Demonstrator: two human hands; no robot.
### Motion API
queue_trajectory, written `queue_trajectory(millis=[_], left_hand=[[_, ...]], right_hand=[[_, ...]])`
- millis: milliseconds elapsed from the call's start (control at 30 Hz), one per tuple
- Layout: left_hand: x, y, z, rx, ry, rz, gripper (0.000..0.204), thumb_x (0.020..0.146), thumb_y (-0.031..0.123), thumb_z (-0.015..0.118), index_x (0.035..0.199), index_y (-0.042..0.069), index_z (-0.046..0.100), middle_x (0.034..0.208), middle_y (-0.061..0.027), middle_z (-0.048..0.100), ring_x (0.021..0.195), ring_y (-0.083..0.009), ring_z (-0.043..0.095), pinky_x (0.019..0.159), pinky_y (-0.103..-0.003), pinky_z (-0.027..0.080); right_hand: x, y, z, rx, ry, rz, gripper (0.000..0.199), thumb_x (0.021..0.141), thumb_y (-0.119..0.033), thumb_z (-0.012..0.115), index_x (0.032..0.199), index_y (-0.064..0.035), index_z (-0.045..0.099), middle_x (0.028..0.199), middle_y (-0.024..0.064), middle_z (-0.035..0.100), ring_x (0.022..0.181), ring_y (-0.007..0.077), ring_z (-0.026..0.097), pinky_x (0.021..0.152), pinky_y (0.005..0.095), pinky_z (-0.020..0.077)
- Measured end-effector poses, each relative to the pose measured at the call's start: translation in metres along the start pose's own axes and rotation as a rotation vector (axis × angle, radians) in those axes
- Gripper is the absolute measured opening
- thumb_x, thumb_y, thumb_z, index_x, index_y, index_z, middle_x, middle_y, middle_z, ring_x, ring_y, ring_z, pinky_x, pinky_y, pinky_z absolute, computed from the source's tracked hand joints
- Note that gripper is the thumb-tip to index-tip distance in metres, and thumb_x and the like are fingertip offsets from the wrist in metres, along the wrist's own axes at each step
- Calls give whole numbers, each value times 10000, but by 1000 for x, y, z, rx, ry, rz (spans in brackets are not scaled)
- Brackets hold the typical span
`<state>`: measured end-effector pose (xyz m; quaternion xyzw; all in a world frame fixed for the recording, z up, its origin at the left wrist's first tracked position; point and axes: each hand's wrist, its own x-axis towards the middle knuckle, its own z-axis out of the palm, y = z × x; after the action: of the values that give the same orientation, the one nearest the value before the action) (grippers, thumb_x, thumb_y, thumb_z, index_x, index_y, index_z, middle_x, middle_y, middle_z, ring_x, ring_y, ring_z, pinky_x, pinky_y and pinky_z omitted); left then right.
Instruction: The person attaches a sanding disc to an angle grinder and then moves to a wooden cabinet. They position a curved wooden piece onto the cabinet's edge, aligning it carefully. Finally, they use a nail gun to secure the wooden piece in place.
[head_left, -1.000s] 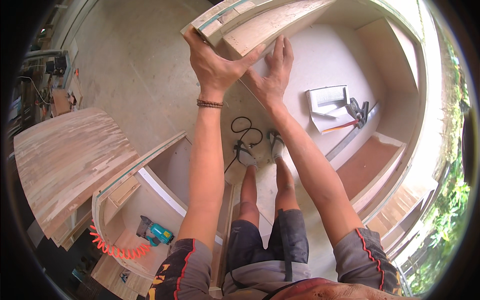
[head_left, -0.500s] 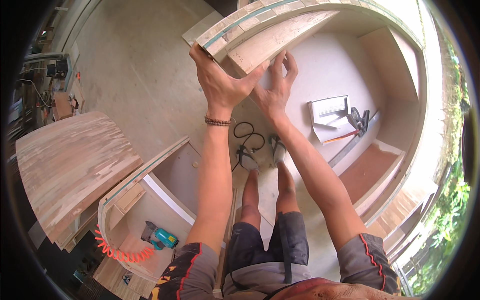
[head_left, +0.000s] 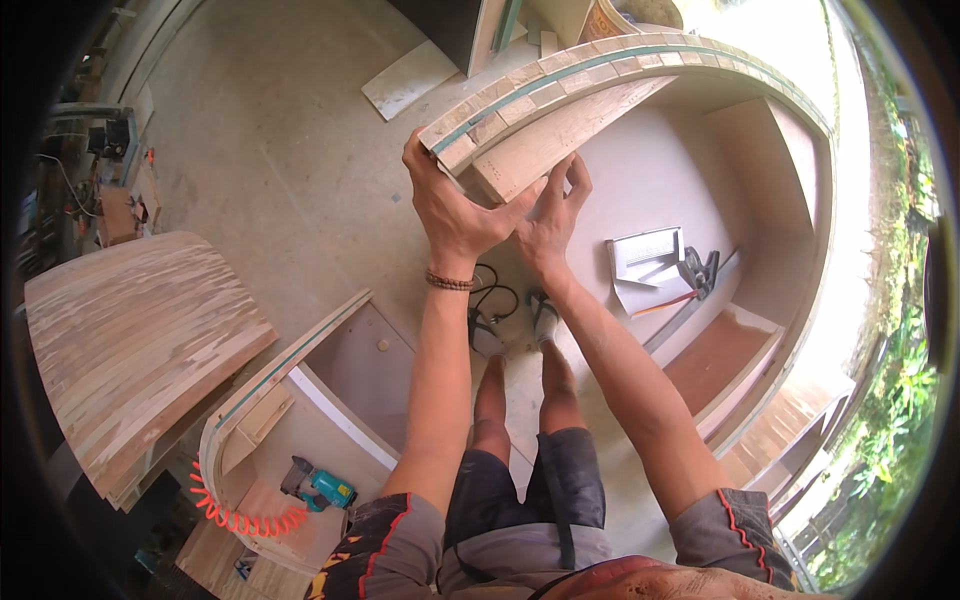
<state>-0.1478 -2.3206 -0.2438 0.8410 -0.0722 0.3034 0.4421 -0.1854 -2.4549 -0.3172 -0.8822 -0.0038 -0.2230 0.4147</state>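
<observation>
A curved wooden cabinet (head_left: pixel 765 225) with an open, pale interior stands in front of me to the right. Its top rim (head_left: pixel 590 68) is faced with small wood blocks and carries a green stripe. Along the inside of that rim lies a thick wooden board (head_left: pixel 570 140). My left hand (head_left: pixel 452 215) wraps its fingers round the rim's near left end, thumb stretched to the right below the board's end. Beside it, my right hand (head_left: pixel 552 215) curls its fingers at the board's lower end; its thumb is partly hidden behind the left one.
Inside the cabinet are an opened white box (head_left: pixel 645 262) and a dark clamp-like tool (head_left: pixel 703 272). At the lower left, a teal nail gun (head_left: pixel 325 488) with a coiled red hose (head_left: pixel 245 522) lies in another curved cabinet piece. A striped wooden panel (head_left: pixel 150 350) stands far left. A black cable lies near my feet.
The view has shifted, so the cabinet and both hands appear lower, and a bucket shows at the top. Both hands stay at the same end of the rim and board.
</observation>
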Motion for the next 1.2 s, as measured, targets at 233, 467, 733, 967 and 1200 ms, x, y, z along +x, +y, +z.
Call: queue_trajectory(millis=[233, 467, 733, 967, 1200], left_hand=[[-3, 1, 2, -27, -9, -31, 1016, 649, 472, 904, 1411, 13, 414, 1343, -194, 412, 1239, -379, 477, 971, -524, 483], [-6, 3, 1, -112, -6, -61, 1025, 665, 432, 912, 1451, 25, 395, 1366, -216, 387, 1273, -403, 423, 1009, -542, 432], [-5, 1, 1, -109, -24, -49, 1043, 617, 430, 927, 1432, 40, 408, 1366, -211, 390, 1283, -398, 420, 1013, -534, 437], [1, -12, 1, -142, -38, -28, 1003, 575, 442, 943, 1365, 64, 454, 1325, -178, 419, 1270, -366, 438, 1000, -538, 452], [7, -7, 10, -440, 25, -125, 1005, 549, 415, 961, 1334, 41, 458, 1265, -131, 446, 1188, -282, 498, 941, -456, 493]], right_hand=[[-3, 5, 3, -10, -23, 50, 1128, 810, -546, 830, 1679, -196, 202, 1574, 221, 247, 1352, 418, 409, 1009, 501, 500], [-6, 5, 5, 6, -40, 104, 1157, 790, -655, 796, 1668, -150, 238, 1545, 222, 271, 1338, 414, 397, 1032, 486, 484], [-7, 8, 6, -31, -32, 103, 1078, 831, -574, 793, 1655, -121, 266, 1520, 228, 290, 1318, 404, 393, 1055, 480, 455], [-7, 12, 5, -141, -83, 43, 990, 872, -571, 754, 1632, -113, 313, 1514, 230, 281, 1307, 404, 399, 1044, 484, 463], [-8, 10, 7, -87, -59, 80, 983, 890, -630, 700, 1636, -123, 306, 1513, 233, 283, 1293, 401, 403, 1023, 494, 471]])
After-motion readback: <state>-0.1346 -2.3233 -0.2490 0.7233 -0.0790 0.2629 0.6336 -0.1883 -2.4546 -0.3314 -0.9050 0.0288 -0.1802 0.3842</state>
